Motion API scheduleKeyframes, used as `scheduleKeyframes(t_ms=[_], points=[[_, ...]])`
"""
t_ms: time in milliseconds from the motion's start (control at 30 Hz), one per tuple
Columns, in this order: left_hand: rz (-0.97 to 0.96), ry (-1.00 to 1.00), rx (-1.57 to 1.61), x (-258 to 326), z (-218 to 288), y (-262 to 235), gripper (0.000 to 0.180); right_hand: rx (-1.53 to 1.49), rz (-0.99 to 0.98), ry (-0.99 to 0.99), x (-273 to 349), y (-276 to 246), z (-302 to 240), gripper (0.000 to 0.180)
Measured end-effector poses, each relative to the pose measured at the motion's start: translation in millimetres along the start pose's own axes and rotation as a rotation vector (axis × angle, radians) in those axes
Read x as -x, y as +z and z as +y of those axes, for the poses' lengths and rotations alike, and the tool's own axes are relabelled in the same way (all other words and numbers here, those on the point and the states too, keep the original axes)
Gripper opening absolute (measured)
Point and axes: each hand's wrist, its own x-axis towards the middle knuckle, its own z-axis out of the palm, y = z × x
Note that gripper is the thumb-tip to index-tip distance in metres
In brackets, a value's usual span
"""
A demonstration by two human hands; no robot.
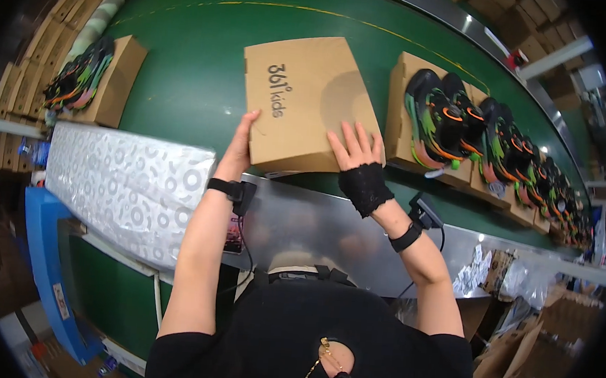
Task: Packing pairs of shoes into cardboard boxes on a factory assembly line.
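A closed brown cardboard shoebox (pixel 309 98) with dark printing on its lid lies on the green conveyor belt in front of me. My left hand (pixel 239 142) grips its near left side, with the other fingers partly hidden by the box. In a black fingerless glove, my right hand (pixel 361 161) rests flat on the lid near its right corner, fingers spread. Each wrist carries a black strap with a small device and cable.
Black sneakers with orange and green trim (pixel 441 118) sit on shoeboxes in a row to the right. Another pair (pixel 82 75) rests on a box at the left. Patterned silvery paper (pixel 134 191) lies near left, beside a blue frame (pixel 55 263). A metal edge (pixel 314 225) borders the belt.
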Motion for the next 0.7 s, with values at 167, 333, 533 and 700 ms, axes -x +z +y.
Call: scheduleKeyframes(t_ms=[167, 333, 533, 700], points=[[0.026, 0.152, 0.076, 40, 15, 4, 0.045, -0.025, 0.201, -0.108, -6, -53, 5, 0.042], [0.125, 0.536, 0.143, 126, 36, -76, 0.037, -0.183, 0.461, -0.053, 37, -91, 57, 0.039], [0.530, 0.773, 0.367, 289, 57, -124, 0.058, -1.345, 0.340, 1.081, 152, -48, 178, 0.030], [0.806, 0.716, 0.987, 343, 18, -164, 0.104, -2.177, 0.556, 1.760, 214, 6, 278, 0.058]])
